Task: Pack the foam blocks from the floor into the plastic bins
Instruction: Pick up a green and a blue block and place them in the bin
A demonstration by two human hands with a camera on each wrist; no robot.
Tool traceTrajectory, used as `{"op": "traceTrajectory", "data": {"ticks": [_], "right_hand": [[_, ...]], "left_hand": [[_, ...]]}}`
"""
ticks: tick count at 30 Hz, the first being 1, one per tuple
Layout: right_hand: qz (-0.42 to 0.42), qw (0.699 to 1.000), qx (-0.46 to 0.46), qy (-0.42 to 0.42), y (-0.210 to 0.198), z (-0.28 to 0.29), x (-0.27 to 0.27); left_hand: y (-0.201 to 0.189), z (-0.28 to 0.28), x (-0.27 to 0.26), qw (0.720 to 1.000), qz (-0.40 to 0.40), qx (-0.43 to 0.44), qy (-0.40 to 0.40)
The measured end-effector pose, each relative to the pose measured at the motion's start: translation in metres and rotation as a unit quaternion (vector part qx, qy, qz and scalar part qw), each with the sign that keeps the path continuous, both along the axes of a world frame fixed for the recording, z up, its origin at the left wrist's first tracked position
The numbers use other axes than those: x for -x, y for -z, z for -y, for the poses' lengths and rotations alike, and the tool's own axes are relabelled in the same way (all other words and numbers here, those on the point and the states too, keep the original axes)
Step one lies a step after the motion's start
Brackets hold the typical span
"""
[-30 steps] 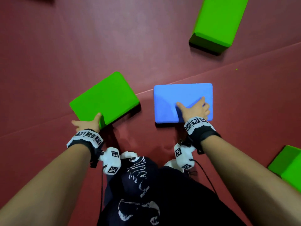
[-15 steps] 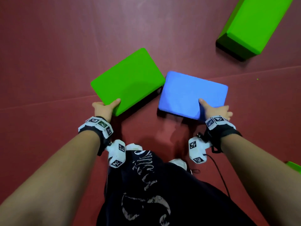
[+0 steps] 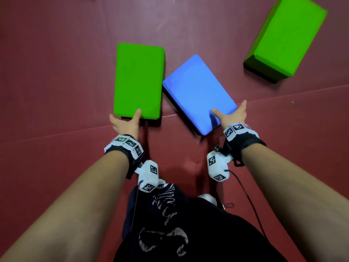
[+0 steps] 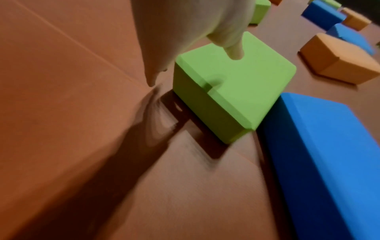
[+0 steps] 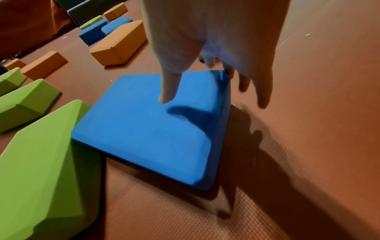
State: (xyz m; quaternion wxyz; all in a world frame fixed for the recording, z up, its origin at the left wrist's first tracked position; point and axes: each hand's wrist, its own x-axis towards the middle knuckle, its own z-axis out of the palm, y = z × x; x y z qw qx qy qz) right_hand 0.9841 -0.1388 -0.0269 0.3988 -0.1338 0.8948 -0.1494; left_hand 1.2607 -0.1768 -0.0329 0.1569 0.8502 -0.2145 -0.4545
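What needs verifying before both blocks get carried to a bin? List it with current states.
1. Left hand grips the green block at its near edge, thumb on top: ok.
2. Right hand grips the blue block at its near corner, thumb on top: ok.
3. Both blocks off the red floor: shadows beneath suggest so, but cannot tell for sure.
4. Blocks apart from each other: not ok, the blue corner meets the green block's side.
5. Second green block out of the way: ok, it lies apart to the far right.
6. Plastic bin located: cannot tell, none in view.
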Motion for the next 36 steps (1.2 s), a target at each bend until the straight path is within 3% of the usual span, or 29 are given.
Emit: {"op": "traceTrajectory", "data": {"ticks": [3, 9, 14, 18, 21, 26, 32, 36], "right_hand": [[0.017, 0.998, -0.007, -0.054, 0.012, 0.014, 0.008], [0.028, 0.991, -0.069, -0.108, 0.022, 0.011, 0.013], [0.093, 0.990, -0.049, -0.097, 0.029, -0.002, -0.005], [0.160, 0.983, -0.030, -0.089, 0.050, -0.004, -0.030], [0.184, 0.982, 0.028, -0.009, 0.050, 0.010, -0.040], [0.163, 0.976, 0.122, 0.076, 0.048, 0.042, -0.028], [0.154, 0.970, 0.190, 0.015, 0.069, 0.044, -0.034], [0.201, 0.951, 0.237, -0.006, 0.053, 0.060, -0.046]], "left_hand": [[0.010, 0.022, -0.022, 0.997, 0.008, 0.057, 0.053], [0.038, 0.046, -0.050, 0.993, -0.055, -0.003, 0.109], [0.048, 0.030, -0.024, 0.986, -0.157, -0.036, 0.048], [0.042, 0.020, 0.021, 0.963, -0.269, -0.031, 0.002], [0.041, 0.018, 0.032, 0.962, -0.269, -0.024, -0.033], [0.051, 0.039, 0.002, 0.961, -0.256, 0.017, -0.101], [0.060, 0.073, -0.019, 0.960, -0.268, 0.024, -0.078], [0.064, 0.076, -0.007, 0.947, -0.304, 0.013, -0.105]]}}
